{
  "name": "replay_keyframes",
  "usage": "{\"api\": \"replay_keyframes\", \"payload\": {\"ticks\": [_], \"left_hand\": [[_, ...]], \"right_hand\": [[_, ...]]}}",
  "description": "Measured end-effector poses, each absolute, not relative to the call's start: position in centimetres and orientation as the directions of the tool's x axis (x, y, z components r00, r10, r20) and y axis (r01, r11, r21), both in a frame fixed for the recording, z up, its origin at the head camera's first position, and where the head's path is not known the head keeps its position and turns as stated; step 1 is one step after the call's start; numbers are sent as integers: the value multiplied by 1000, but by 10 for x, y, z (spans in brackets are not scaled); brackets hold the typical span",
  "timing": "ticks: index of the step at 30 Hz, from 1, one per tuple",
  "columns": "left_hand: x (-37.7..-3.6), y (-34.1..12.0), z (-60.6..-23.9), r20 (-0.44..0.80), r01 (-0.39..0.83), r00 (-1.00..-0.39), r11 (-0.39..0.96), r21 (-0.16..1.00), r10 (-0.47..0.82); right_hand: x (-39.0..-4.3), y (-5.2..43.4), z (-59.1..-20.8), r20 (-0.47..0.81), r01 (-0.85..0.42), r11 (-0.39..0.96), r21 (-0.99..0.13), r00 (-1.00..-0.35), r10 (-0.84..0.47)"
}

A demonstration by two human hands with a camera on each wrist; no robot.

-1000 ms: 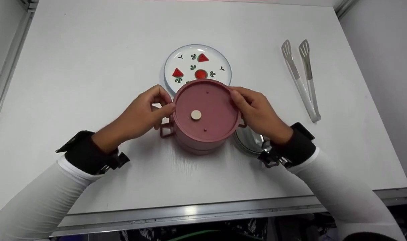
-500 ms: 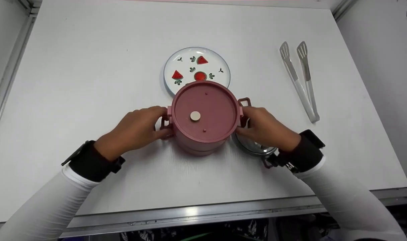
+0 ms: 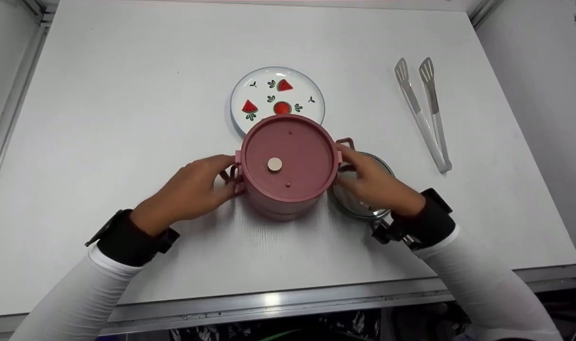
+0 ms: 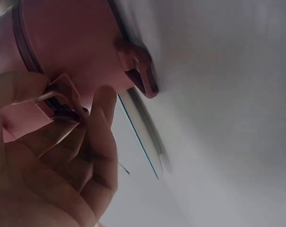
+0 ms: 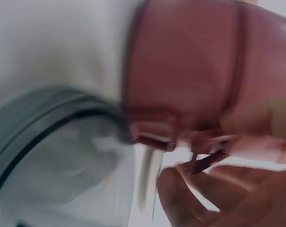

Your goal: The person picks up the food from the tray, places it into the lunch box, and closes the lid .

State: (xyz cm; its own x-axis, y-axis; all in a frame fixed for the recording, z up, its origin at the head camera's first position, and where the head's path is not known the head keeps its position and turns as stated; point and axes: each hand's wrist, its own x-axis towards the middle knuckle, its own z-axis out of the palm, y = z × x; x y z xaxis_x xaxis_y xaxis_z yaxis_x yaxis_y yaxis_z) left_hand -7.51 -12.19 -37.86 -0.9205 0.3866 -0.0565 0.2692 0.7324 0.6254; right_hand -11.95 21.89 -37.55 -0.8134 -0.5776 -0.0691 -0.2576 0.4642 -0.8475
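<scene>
A dusty-pink round stacking food container (image 3: 297, 156) stands at the middle of the table in the head view, its flat lid bearing a small cream knob (image 3: 274, 165). My left hand (image 3: 191, 189) is at its left side, with thumb and fingers curled around an upper side handle (image 4: 67, 92); a lower handle (image 4: 140, 71) sticks out free below. Opposite, my right hand (image 3: 378, 187) grips the matching upper handle (image 5: 211, 153) between thumb and fingers. Small pink tabs jut from the rim beside both hands. The right wrist view is blurred.
Partly under my right hand sits a round vessel with a clear top (image 3: 352, 203), close against the container. A white plate with watermelon pictures (image 3: 262, 94) lies behind, partly covered. Metal tongs (image 3: 427, 123) rest at the right. The table's metal front edge (image 3: 269, 299) runs nearby.
Both hands have gone from the lid's rim down to the side handles, and the rim tabs now stick out. Over the last half second the hands have shifted only slightly.
</scene>
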Motion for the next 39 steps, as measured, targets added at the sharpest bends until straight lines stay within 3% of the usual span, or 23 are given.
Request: {"api": "replay_keyframes", "payload": {"ticks": [4, 9, 16, 22, 29, 32, 36, 39], "left_hand": [[-79, -116, -378, 11, 175, -959, 564, 807, 283], [-94, -90, -388, 78, 112, -983, 207, 972, 166], [-106, -71, -402, 68, 65, -992, -33, 997, 105], [-105, -68, -408, 97, 90, -993, -100, 991, 66], [-103, -64, -411, 63, 55, -997, -175, 983, 39], [-103, -62, -411, 63, 53, -997, -183, 982, 51], [-102, -61, -409, 76, 67, -995, -139, 988, 62], [-98, -62, -407, 87, 83, -994, -67, 994, 61]], "right_hand": [[-118, 205, -375, -68, -12, 197, -980, -917, -393], [-121, 180, -383, -95, 114, -71, -991, -967, -235], [-132, 166, -397, -146, 182, -179, -967, -969, -201], [-131, 160, -409, -80, 142, -223, -964, -960, -268], [-130, 161, -417, 27, -38, 38, -999, -968, -249], [-134, 162, -416, 29, -23, -23, -999, -964, -264], [-138, 166, -411, -21, 101, -201, -974, -929, -369], [-140, 171, -408, -45, 172, -245, -954, -893, -448]]}}
